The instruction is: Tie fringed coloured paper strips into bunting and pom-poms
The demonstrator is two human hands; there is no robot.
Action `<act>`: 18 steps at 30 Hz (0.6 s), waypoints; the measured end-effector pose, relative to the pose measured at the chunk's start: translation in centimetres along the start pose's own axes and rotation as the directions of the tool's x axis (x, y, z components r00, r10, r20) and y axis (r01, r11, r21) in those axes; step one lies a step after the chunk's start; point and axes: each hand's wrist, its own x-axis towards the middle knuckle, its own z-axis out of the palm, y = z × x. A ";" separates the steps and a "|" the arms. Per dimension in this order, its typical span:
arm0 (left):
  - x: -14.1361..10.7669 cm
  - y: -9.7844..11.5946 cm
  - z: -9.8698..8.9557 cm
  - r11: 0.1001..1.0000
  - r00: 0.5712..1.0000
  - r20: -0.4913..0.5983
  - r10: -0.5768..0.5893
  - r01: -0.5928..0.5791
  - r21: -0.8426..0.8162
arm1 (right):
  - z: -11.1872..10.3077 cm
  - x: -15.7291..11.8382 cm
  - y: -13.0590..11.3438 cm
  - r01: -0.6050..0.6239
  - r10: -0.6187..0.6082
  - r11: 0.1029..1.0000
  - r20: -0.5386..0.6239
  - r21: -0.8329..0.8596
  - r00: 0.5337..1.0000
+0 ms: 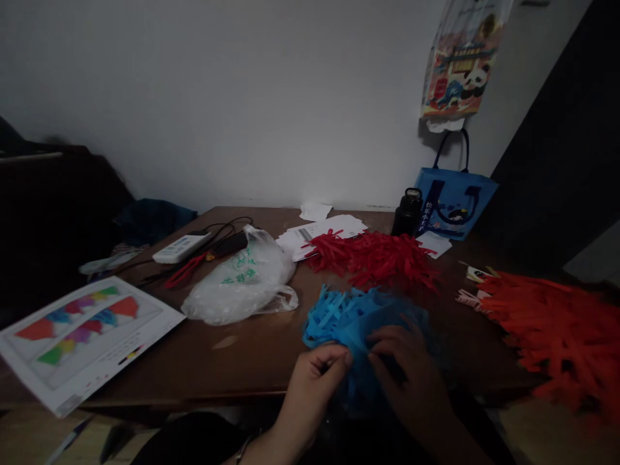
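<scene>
Blue fringed tissue paper (334,313) lies in a heap at the front of the table, part of it hanging over the edge. My left hand (320,374) pinches the near side of this paper between thumb and forefinger. To its right, my right hand (404,361) is at the same blue paper, blurred, with fingers bent and thumb apart from them; whether it grips a strip is unclear. Just behind lies a pile of red fringed paper (378,255). Orange fringed paper (566,323) spreads over the table's right side.
A white plastic bag (242,284) sits left of the blue paper. Farther left are a printed sheet (87,336) and a white power strip (181,247). At the back stand a black bottle (407,213) and a blue tote bag (455,200), near white papers (322,232).
</scene>
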 end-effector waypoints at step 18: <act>0.0 -0.2 0.2 0.999 1.000 0.001 -0.002 0.002 -0.033 | 0.1 0.0 -0.1 0.012 -0.012 0.999 -0.004 -0.033 1.000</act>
